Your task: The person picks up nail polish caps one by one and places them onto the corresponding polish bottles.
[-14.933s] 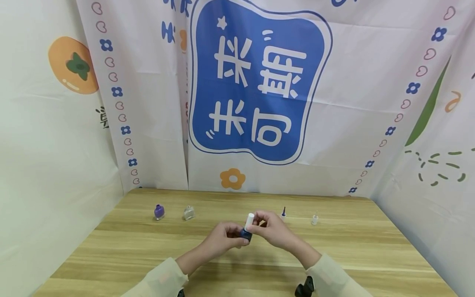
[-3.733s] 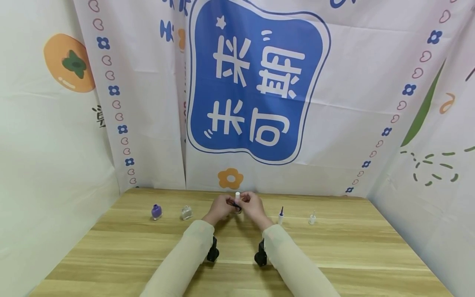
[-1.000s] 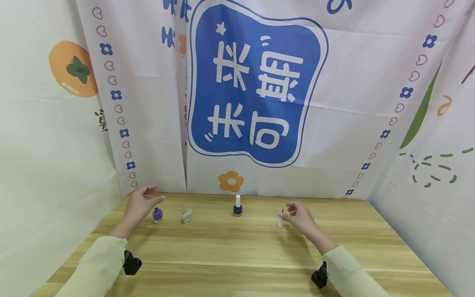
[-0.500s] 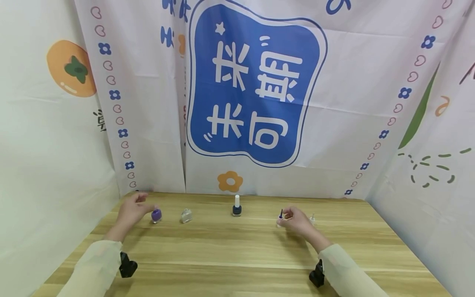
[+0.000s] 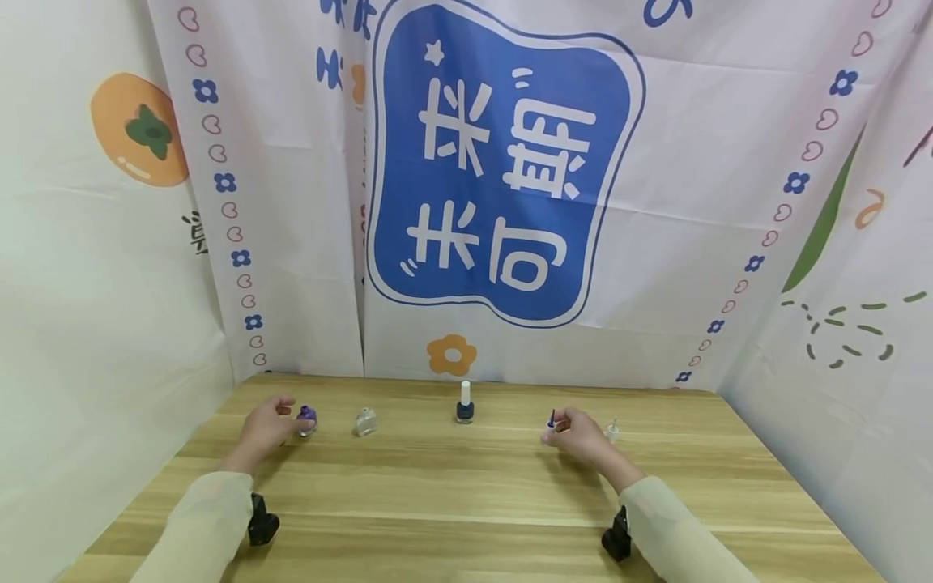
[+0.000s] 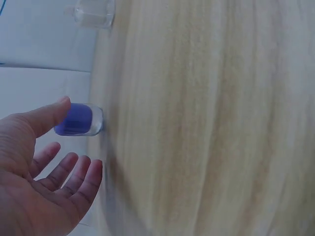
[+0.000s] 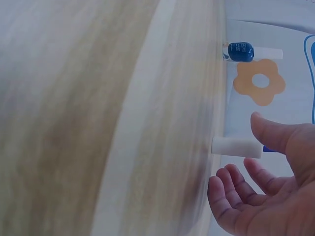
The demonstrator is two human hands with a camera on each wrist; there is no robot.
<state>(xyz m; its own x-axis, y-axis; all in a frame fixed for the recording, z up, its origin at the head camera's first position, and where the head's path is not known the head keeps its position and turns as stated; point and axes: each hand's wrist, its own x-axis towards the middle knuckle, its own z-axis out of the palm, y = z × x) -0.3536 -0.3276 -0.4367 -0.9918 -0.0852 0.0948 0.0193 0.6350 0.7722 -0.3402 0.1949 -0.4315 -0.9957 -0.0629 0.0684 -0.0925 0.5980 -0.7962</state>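
An uncapped purple nail polish bottle (image 5: 307, 418) stands at the table's far left. My left hand (image 5: 261, 427) is beside it, thumb tip overlapping the bottle's upper part in the left wrist view, the other fingers (image 6: 74, 182) loosely bent and apart from it. On the right, a white nail polish cap (image 7: 236, 146) stands with its purple brush pointing up. My right hand (image 5: 581, 437) reaches around this cap, with the thumb on one side and loosely bent fingers (image 7: 224, 201) on the other; a gap shows between them and the cap.
A clear uncapped bottle (image 5: 366, 422) stands right of the purple one. The dark blue bottle (image 5: 465, 411), with its white cap on, stands at the back middle. Another white cap (image 5: 613, 432), brush up, is just beyond my right hand. A printed curtain (image 5: 670, 324) hangs behind the table.
Both hands earlier held the dark blue bottle and its cap, then left it standing at the back. They have spread apart, the left lowering beside the purple bottle, the right to the purple-brush cap.
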